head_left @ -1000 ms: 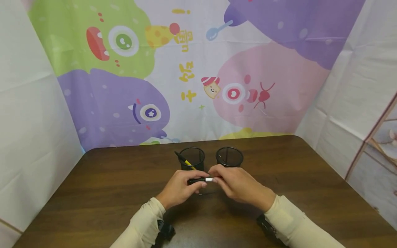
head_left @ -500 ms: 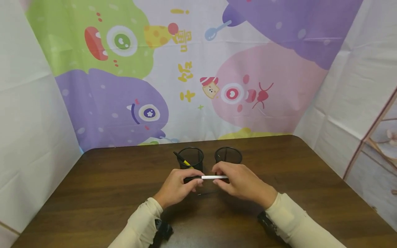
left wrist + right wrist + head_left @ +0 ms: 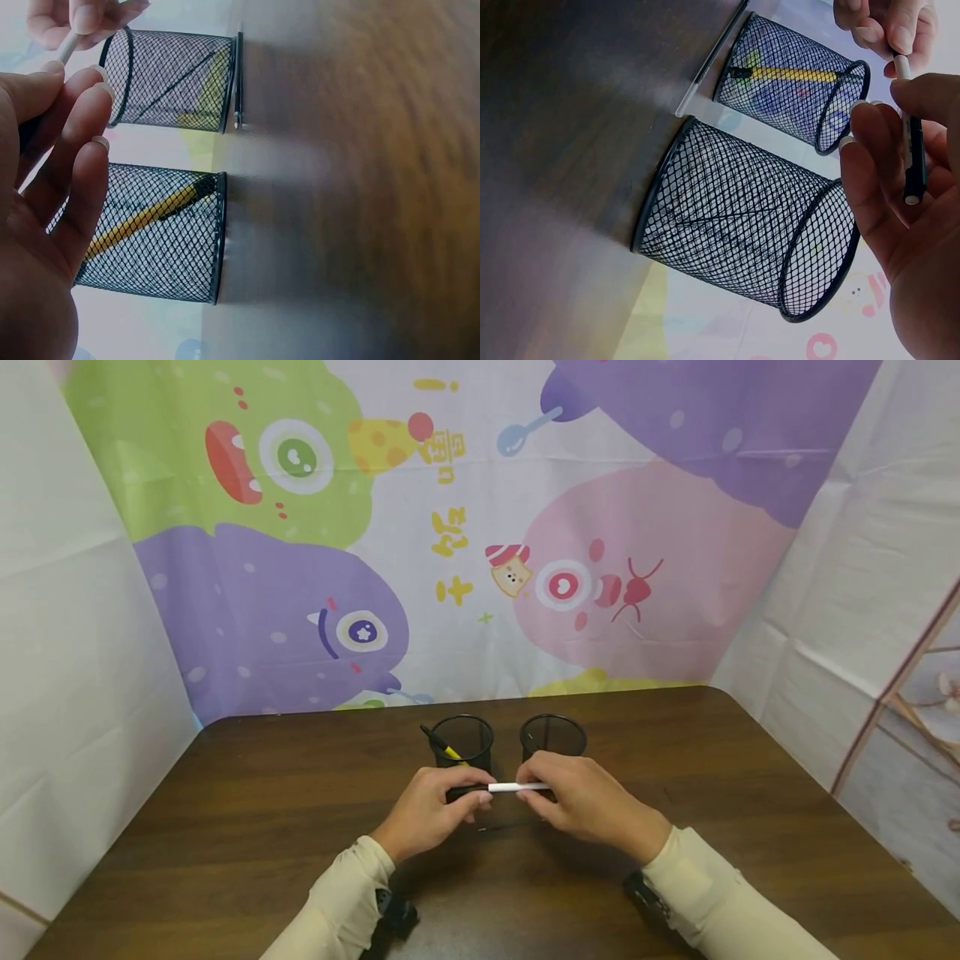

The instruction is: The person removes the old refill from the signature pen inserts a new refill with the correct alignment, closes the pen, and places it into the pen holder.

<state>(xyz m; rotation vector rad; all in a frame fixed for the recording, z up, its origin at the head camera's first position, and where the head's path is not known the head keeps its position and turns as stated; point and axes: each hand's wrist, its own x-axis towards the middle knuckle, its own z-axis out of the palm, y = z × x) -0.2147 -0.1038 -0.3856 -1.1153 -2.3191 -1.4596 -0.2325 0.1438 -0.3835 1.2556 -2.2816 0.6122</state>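
Level above the table, a white-and-black pen (image 3: 504,787) is held between both hands. My left hand (image 3: 435,806) pinches its black end between thumb and fingertips. The white barrel is pinched by my right hand (image 3: 588,797), and its other black end (image 3: 914,176) shows past the right thumb in the right wrist view. On the table below lies a thin pen refill (image 3: 238,82) with a metal tip and a clear end (image 3: 684,103). Behind my left hand, a yellow-and-black pen (image 3: 146,217) leans in a black mesh pen cup (image 3: 172,262).
A second black mesh pen cup (image 3: 727,217) stands to the right of the first, behind my right hand. The brown wooden table (image 3: 262,827) ends at a cartoon-print cloth (image 3: 465,652) at the back, with white cloth walls at both sides.
My right hand has moved right along the pen since a second ago, and more of the white barrel shows between the hands. Over the last half second both hands have barely moved.
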